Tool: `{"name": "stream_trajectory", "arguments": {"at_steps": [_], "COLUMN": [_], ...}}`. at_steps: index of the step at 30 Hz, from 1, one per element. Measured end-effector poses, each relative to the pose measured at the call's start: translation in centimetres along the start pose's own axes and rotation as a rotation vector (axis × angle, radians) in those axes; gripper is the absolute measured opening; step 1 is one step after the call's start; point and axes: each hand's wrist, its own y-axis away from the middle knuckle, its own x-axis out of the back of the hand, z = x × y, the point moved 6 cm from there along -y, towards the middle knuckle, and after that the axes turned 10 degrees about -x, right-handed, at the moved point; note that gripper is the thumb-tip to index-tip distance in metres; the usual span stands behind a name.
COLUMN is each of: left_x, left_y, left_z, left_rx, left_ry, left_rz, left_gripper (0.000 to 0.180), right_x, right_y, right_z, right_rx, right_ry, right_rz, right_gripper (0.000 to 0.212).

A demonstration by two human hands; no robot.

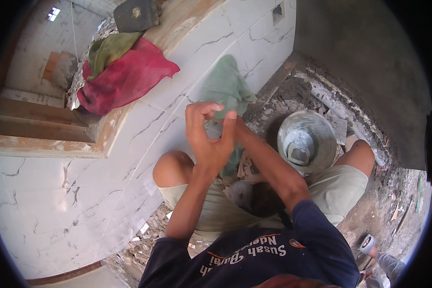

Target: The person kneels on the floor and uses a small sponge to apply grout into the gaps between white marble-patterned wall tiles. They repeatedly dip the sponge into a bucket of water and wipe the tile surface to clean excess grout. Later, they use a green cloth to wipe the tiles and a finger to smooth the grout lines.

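Right now a green cloth (225, 86) hangs against the white marbled tile wall (81, 192), its lower part bunched between your hands. Your left hand (207, 137) is in front, fingers curled onto it; your right hand (235, 126) sits behind, its hold hidden. Nearby, a grey bucket (306, 139) rests on rubble, and red (125, 79) and olive rags (111, 50) lie on the ledge

White marble-look wall tiles (57, 201) meet a rubble-strewn floor (393, 201) (daylit, dusty), beside a grey plaster wall (360, 53).
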Motion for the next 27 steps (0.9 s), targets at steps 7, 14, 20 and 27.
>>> {"name": "stream_trajectory", "arguments": {"at_steps": [7,14,20,27], "left_x": [-0.9,-1.3,-1.5,-1.2], "left_y": [0.0,0.5,0.5,1.0], "left_z": [0.5,0.8,1.8,0.7], "left_rx": [-0.036,-0.016,-0.001,0.001], "left_ry": [0.051,0.078,0.13,0.096], "left_rz": [-0.014,-0.046,-0.062,-0.057], "left_gripper": [0.025,0.024,0.023,0.025], "right_x": [1.8,0.8,3.2,1.2], "right_y": [-3.6,1.6,-2.6,4.8], "right_z": [-1.0,-0.4,-0.2,0.8], "right_rx": [-0.016,0.026,-0.015,0.011], "right_ry": [0.103,0.128,0.155,0.144], "right_rz": [0.082,0.074,0.11,0.044], "right_gripper": [0.049,0.05,0.05,0.051]}}
